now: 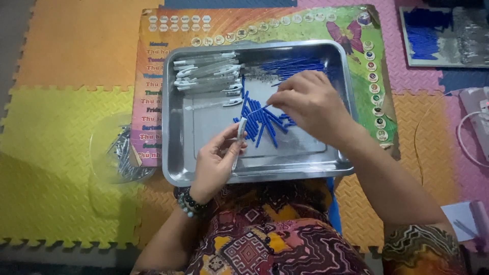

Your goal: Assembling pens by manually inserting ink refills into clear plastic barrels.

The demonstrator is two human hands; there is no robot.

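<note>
A steel tray (178, 153) lies on a colourful poster in front of me. My left hand (216, 160) holds a clear pen barrel (239, 133) upright over the tray's near edge. My right hand (308, 102) pinches a thin blue refill (260, 108) above a loose pile of blue refills (262, 122) in the tray's middle. More blue refills (293, 66) lie at the tray's far right. Several finished clear pens with white clips (206, 74) are stacked at the tray's far left.
A clear plastic bowl (99, 158) with several metal pen parts sits on the yellow foam mat left of the tray. A board with blue and grey parts (443, 35) lies at the far right. White cables and a power strip (476, 114) lie at the right edge.
</note>
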